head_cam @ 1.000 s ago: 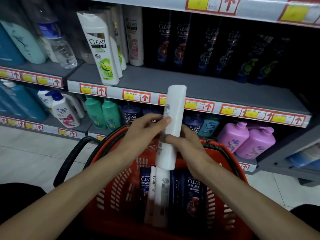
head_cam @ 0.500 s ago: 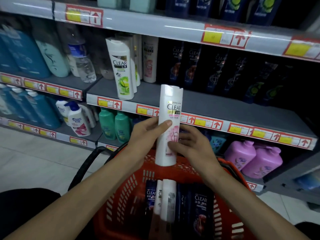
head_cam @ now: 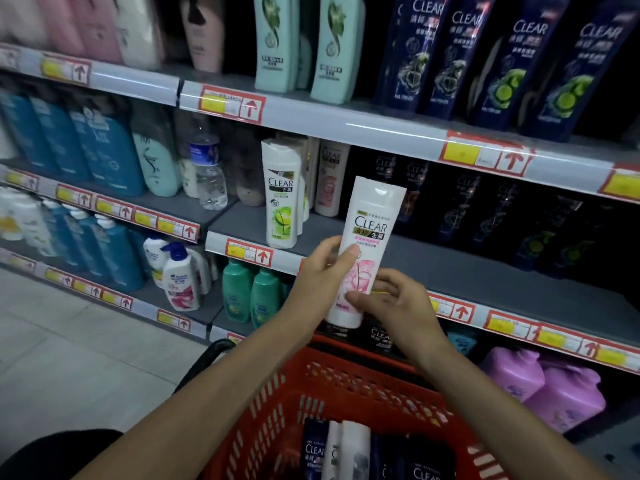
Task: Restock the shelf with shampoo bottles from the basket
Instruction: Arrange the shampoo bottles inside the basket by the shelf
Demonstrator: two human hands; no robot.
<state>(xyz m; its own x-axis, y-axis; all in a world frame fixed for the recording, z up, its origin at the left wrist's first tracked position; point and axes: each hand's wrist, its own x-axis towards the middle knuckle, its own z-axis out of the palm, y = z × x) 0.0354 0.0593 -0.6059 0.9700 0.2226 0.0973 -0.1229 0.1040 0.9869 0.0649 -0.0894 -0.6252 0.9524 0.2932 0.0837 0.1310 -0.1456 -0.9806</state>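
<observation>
On the middle shelf [head_cam: 450, 271], a white-and-green bottle [head_cam: 282, 199] stands at the front left, with a white-and-pink one [head_cam: 328, 181] behind it and a row of dark bottles [head_cam: 415, 188] deep at the back. A clear water bottle [head_cam: 209, 174] stands on the neighbouring shelf to the left. Between the front lip and the dark row the grey board lies bare.

The shampoo bottle [head_cam: 367, 247] is upright, slightly tilted, in front of that lip and above the red basket [head_cam: 349, 386], which holds more bottles [head_cam: 353, 445]. The left hand [head_cam: 322, 271] wraps its middle, and the right hand [head_cam: 398, 306] grips its lower part with thumb across the front. Its label reads "CLEAR" over pink artwork. Yellow price tags [head_cam: 248, 252] with red arrows line the shelf edges.
</observation>
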